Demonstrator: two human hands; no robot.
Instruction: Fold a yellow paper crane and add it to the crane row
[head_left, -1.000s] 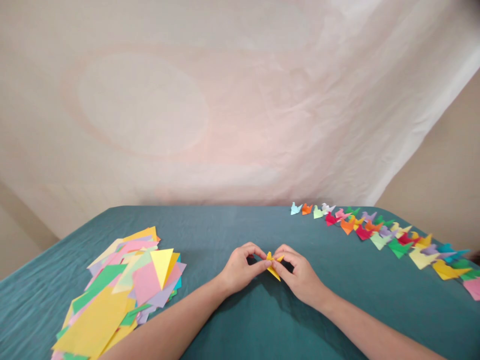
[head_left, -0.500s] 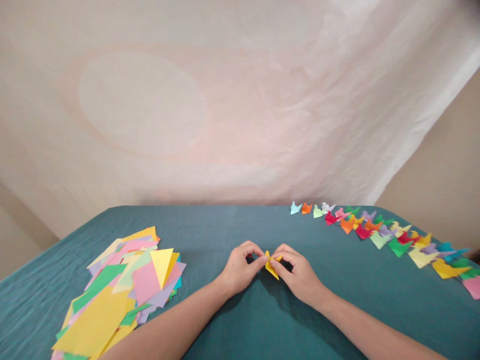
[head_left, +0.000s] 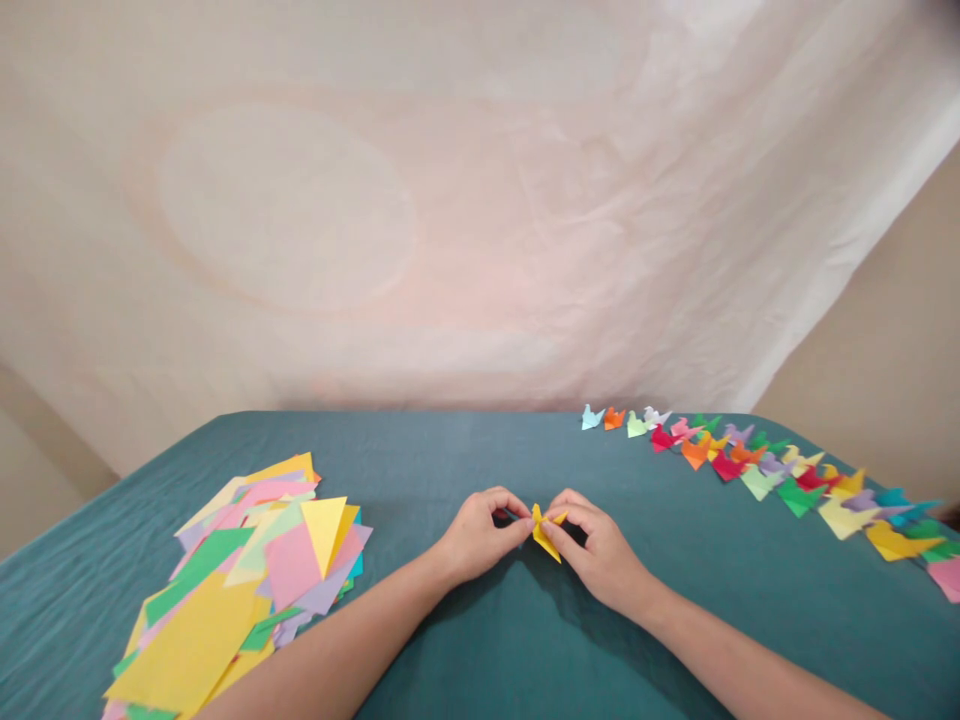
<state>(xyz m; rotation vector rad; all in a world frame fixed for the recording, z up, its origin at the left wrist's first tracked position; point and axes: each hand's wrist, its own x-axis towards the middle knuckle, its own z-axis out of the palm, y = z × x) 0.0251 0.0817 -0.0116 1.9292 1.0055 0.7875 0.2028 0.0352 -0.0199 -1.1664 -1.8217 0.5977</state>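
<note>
Between my two hands is a small yellow origami bird [head_left: 546, 540], held just above the cloth with one point turned down toward me. My left hand [head_left: 486, 537] has its thumb and forefinger closed together at the bird's left edge, by the upright tip. From the other side, my right hand [head_left: 592, 548] pinches the bird's body near a point that sticks out to the right. The fingertips hide part of the folds.
A green cloth [head_left: 450, 455] covers the table. Loose coloured paper sheets [head_left: 202, 630] are heaped at the left. Several finished paper birds [head_left: 757, 482] stand in slanting rows at the right, reaching the far edge. A pale sheet [head_left: 480, 220] hangs behind.
The left fingertips have drawn slightly away from the bird's upright tip, so more of it shows. Otherwise both hands and the bird stay nearly in place.
</note>
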